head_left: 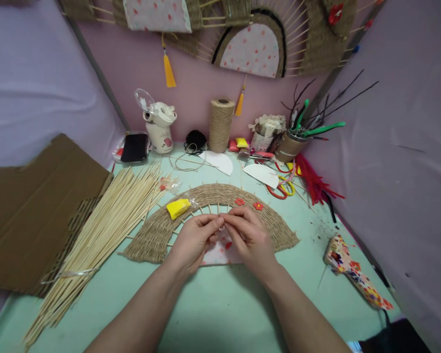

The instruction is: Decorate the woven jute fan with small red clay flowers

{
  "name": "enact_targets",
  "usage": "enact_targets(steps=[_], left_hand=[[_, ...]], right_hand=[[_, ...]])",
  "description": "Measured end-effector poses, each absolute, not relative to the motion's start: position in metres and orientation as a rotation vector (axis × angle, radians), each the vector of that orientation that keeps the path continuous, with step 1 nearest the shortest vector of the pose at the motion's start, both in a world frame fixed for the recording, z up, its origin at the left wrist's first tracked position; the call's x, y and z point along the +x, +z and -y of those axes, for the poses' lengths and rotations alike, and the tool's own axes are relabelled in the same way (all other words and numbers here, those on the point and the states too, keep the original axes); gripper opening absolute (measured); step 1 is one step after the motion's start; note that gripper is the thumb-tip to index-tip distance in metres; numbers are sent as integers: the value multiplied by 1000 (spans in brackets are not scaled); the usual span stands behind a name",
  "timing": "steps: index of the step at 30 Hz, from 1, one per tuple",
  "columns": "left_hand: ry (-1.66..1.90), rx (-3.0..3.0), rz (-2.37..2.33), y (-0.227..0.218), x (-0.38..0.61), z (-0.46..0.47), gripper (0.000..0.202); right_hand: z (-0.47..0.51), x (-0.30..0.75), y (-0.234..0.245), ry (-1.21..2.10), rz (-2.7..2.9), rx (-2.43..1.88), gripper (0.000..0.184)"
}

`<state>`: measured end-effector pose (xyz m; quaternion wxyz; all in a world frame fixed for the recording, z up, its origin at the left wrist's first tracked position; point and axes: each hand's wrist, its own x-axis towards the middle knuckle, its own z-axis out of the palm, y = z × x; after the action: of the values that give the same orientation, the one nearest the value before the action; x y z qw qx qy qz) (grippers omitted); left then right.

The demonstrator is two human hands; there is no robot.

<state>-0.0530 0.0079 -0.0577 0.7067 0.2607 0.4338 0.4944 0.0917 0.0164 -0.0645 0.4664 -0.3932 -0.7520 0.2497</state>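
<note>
My left hand (195, 239) and my right hand (247, 235) meet fingertip to fingertip over the middle of a jute arch with skewer spokes (152, 235). Both pinch something tiny that I cannot make out. Under the hands lies a white floral fabric piece (220, 254) in the arch's centre. Two small red flowers (257, 206) sit on the jute band just beyond my right hand. A yellow clay block in clear wrap (178, 208) rests on the arch's left part.
A bundle of bamboo skewers (106, 230) and corrugated cardboard (33, 211) lie left. At the back stand a twine spool (220, 125), a cup of tools (292, 142), scissors (282, 189) and red pipe cleaners (314, 184). A patterned glue gun (353, 274) lies right.
</note>
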Motion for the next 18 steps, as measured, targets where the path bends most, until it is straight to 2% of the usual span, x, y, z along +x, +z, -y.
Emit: enact_targets(steps=[5,10,18], left_hand=[[1127,487,-913,-59,-52,-8,25],[1105,424,-934,-54,-53,-7,22],[1220,473,-974,-52,-55,-8,29]], right_hand=[[-17,96,-64,666,1830,-992,31],[-20,106,-61,598,1650,-1058,23],[-25,115,-58,561,1264,-1167,12]])
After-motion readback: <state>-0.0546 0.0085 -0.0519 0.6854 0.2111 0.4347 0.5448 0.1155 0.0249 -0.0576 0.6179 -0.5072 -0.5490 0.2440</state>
